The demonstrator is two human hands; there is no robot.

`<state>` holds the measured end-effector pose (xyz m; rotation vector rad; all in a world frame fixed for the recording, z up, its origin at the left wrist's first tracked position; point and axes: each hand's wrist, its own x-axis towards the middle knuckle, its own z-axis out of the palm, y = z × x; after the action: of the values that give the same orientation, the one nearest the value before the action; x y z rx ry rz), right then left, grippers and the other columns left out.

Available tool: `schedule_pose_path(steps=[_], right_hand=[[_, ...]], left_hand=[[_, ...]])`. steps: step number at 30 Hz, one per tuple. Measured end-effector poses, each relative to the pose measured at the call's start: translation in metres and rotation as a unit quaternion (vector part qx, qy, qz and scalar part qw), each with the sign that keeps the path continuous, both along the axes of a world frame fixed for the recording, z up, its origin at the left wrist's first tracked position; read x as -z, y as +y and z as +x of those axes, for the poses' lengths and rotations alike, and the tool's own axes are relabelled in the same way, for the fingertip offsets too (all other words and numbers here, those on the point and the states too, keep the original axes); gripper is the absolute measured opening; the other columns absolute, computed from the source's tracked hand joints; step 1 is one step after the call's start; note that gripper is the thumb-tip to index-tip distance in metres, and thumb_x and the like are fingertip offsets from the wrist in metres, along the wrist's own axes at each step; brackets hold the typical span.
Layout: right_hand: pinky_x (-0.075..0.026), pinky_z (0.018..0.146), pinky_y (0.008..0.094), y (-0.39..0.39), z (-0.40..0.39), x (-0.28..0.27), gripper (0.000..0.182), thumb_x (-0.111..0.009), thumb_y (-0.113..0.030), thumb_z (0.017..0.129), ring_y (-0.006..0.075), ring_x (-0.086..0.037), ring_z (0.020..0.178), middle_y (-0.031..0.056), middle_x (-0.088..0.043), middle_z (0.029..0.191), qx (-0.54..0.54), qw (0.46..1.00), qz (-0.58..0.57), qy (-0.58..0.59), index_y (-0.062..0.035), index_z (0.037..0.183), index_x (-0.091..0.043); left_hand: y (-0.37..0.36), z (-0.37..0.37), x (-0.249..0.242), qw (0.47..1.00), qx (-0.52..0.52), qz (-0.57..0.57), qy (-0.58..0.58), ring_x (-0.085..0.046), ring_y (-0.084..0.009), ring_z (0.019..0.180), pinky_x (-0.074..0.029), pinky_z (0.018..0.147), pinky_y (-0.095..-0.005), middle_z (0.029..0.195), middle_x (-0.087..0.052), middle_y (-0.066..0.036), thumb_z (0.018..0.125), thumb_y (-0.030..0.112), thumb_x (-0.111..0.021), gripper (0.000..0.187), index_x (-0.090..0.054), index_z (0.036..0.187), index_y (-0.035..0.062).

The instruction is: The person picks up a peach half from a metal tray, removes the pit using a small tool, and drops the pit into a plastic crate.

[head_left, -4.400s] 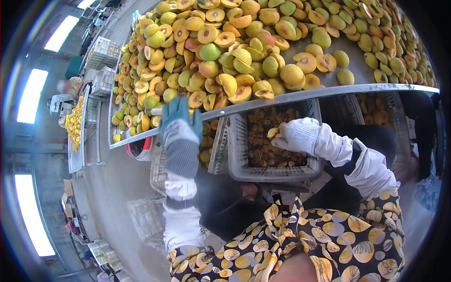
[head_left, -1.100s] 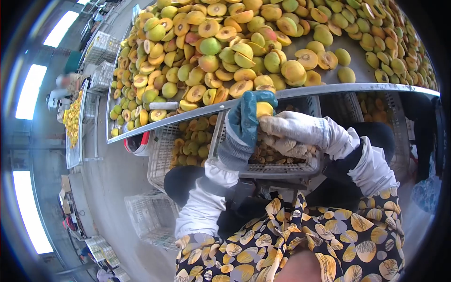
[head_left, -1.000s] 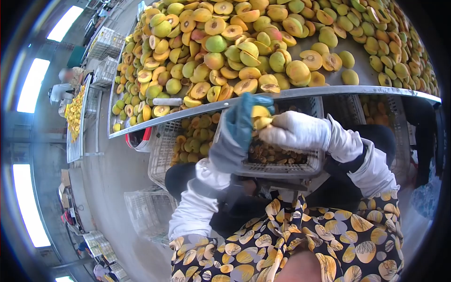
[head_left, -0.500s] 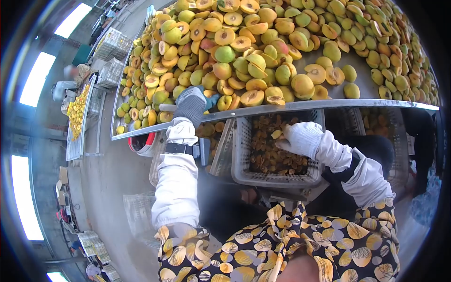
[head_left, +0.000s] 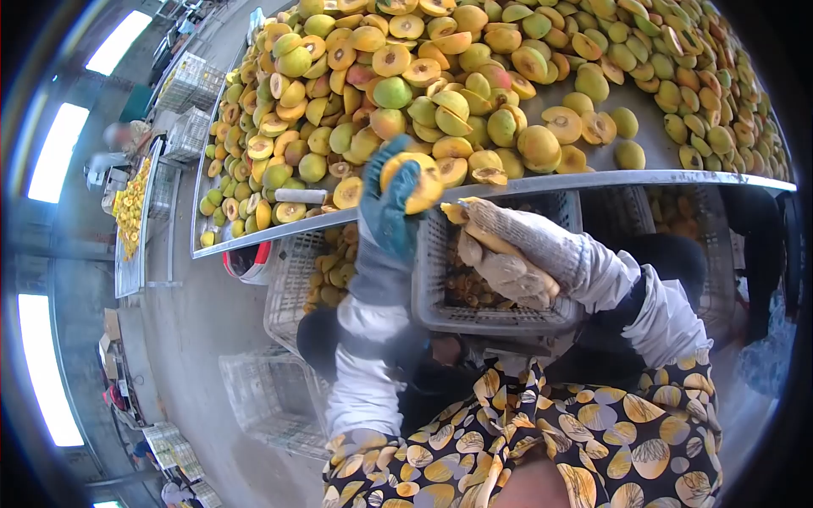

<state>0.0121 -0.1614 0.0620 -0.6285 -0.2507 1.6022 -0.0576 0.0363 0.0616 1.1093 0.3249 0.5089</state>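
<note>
Peach half — in left hand

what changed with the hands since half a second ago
The left hand came back off the table with a peach half gripped in it, lifted over the white crate. The right hand rose from inside that crate to meet it, its fingers right beside the fruit. The fruit pile, the crate and the tool on the table stayed put.

Bright daylight, heavy fisheye bend
Glaring windows blow out far left of the fingers; edges curve dark, sleeves slightly blurred.
</note>
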Motion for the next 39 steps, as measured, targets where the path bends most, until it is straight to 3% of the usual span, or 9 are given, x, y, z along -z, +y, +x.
schedule_pose_path(steps=[1,5,15,17,19,24,30,33,39], right_hand=[[-0.04,0.031,0.0233,0.001,-0.001,0.005,0.053,-0.045,-0.055,0.104,0.0081,-0.049,0.038,-0.0028,-0.049,0.056,0.0,0.997,0.037,0.075,-0.0039,0.101,-0.056],[-0.038,0.032,0.0237,-0.005,0.001,0.006,0.052,-0.052,-0.063,0.098,0.0083,-0.048,0.039,-0.0038,-0.049,0.059,0.077,0.992,-0.097,0.009,-0.0105,0.098,-0.058],[-0.048,0.041,0.0289,-0.009,-0.006,-0.003,0.057,-0.049,-0.054,0.101,0.0169,-0.062,0.047,0.0071,-0.061,0.063,0.107,0.869,-0.2,-0.439,0.0013,0.104,-0.064],[-0.051,0.045,0.0308,-0.008,-0.009,0.0,0.058,-0.049,-0.054,0.101,0.0181,-0.064,0.049,0.0086,-0.063,0.064,0.126,0.836,-0.191,-0.5,0.0015,0.104,-0.065],[-0.053,0.049,0.0327,-0.008,-0.015,-0.002,0.058,-0.048,-0.053,0.102,0.0201,-0.065,0.05,0.0112,-0.065,0.066,0.146,0.843,-0.224,-0.466,0.0012,0.103,-0.067],[-0.049,0.043,0.0315,0.001,-0.017,0.011,0.057,-0.047,-0.054,0.102,0.0184,-0.061,0.046,0.0082,-0.061,0.063,0.195,0.826,-0.224,-0.48,-0.0005,0.103,-0.066],[-0.041,0.033,0.0279,-0.004,-0.003,0.009,0.056,-0.044,-0.057,0.102,0.0136,-0.05,0.04,0.0012,-0.049,0.059,0.103,0.961,-0.138,-0.217,-0.0031,0.098,-0.059],[-0.04,0.032,0.0267,0.001,-0.005,0.005,0.057,-0.044,-0.057,0.102,0.0125,-0.051,0.039,0.0017,-0.051,0.061,0.104,0.899,-0.182,-0.383,-0.0023,0.097,-0.06],[-0.053,0.07,0.0455,0.002,-0.016,0.02,0.058,-0.048,-0.051,0.101,0.0405,-0.067,0.072,0.0232,-0.066,0.075,0.166,0.782,-0.161,-0.58,0.0037,0.098,-0.067]], left_hand=[[-0.003,-0.002,0.016,0.997,0.059,-0.044,-0.026,-0.064,-0.0193,0.102,-0.056,0.088,-0.0318,0.124,-0.059,-0.01,0.09,0.018,-0.073,0.05,-0.053,0.134,0.0037],[0.0,-0.001,0.075,0.775,-0.11,0.613,-0.108,-0.066,-0.024,0.104,-0.055,0.094,-0.0355,0.125,-0.061,-0.016,0.084,0.0,-0.075,0.051,-0.052,0.131,0.0013],[-0.05,0.004,0.057,0.93,-0.028,0.366,-0.011,-0.068,-0.0247,0.099,-0.059,0.084,-0.0372,0.114,-0.066,-0.014,0.092,0.008,-0.069,0.033,-0.056,0.121,-0.0026],[-0.057,0.015,0.059,0.998,-0.029,-0.012,-0.045,-0.067,-0.0221,0.096,-0.057,0.085,-0.0332,0.11,-0.067,-0.012,0.095,0.016,-0.068,0.032,-0.06,0.121,0.0001],[-0.067,0.01,0.046,0.989,-0.024,-0.128,-0.068,-0.067,-0.0216,0.097,-0.057,0.085,-0.0319,0.11,-0.068,-0.012,0.102,0.024,-0.061,0.03,-0.06,0.12,0.0003],[-0.085,0.016,0.048,0.991,-0.109,0.036,-0.062,-0.066,-0.0228,0.102,-0.057,0.087,-0.0345,0.113,-0.068,-0.014,0.106,0.038,-0.051,0.042,-0.061,0.12,-0.0002],[-0.083,0.015,0.048,0.984,-0.116,0.109,-0.076,-0.065,-0.0227,0.105,-0.055,0.091,-0.0348,0.115,-0.068,-0.015,0.108,0.04,-0.044,0.047,-0.06,0.124,-0.0008],[-0.07,0.009,0.048,0.997,-0.008,-0.029,-0.065,-0.064,-0.0199,0.098,-0.054,0.087,-0.0326,0.112,-0.067,-0.014,0.109,0.038,-0.044,0.045,-0.061,0.122,-0.0011],[-0.05,-0.006,0.059,0.999,0.042,-0.016,-0.015,-0.065,-0.0209,0.094,-0.055,0.084,-0.0321,0.107,-0.068,-0.014,0.108,0.039,-0.047,0.044,-0.062,0.12,-0.0012]])
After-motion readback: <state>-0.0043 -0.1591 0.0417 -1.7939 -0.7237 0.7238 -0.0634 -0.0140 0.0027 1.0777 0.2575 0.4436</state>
